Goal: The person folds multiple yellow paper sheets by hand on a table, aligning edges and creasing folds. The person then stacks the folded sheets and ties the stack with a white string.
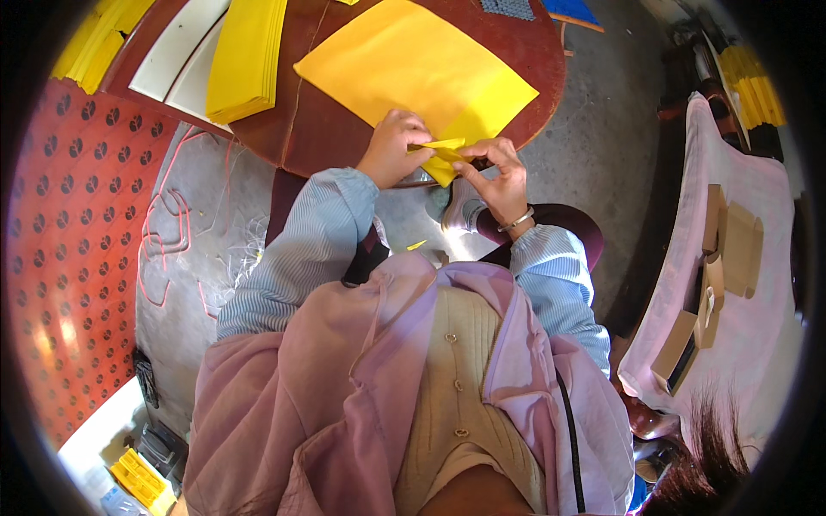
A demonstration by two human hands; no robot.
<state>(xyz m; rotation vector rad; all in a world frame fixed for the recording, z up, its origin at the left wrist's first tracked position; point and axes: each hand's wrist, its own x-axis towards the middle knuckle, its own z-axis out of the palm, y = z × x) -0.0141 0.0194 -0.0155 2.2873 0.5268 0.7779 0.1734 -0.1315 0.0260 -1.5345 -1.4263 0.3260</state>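
Note:
A large yellow sheet (pixel 422 64), soft and cloth-like, lies flat on a round dark-red table (pixel 551 60). At the table's near edge, my left hand (pixel 394 150) pinches a creased yellow part (pixel 443 163) between thumb and fingers. My right hand (pixel 499 176), with a bracelet at its wrist, grips the same folded part from the right side. This part hangs slightly over the edge; whether it is the sheet's own corner or a separate piece, I cannot tell. The fingertips are partly hidden by the folds.
A thick stack of yellow sheets (pixel 248 56) stands on the table's left, beside white panels (pixel 176 52). Red cord (pixel 163 232) lies on the floor at left, near a red patterned sheet (pixel 86 215). Opened cardboard boxes (pixel 740 249) rest on a pink-covered surface (pixel 662 318) at right.

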